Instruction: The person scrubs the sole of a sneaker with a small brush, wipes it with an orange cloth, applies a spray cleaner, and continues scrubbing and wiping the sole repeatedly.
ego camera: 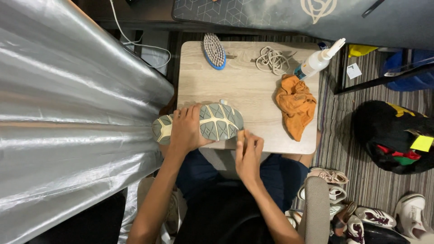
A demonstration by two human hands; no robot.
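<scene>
A sneaker (217,122) lies sole-up on the near edge of a small light wooden table (248,86), its grey and cream tread facing me. My left hand (186,131) presses flat over the sole's heel half. My right hand (247,151) sits at the table's near edge beside the shoe's toe, fingers curled together, pinching something small and pale that I cannot make out.
On the table lie a blue-backed brush (214,50), a coil of white laces (272,59), a spray bottle (318,61) and an orange cloth (296,105). Silver sheeting (68,113) fills the left. A black bag (393,135) and several shoes (361,212) sit on the striped floor at right.
</scene>
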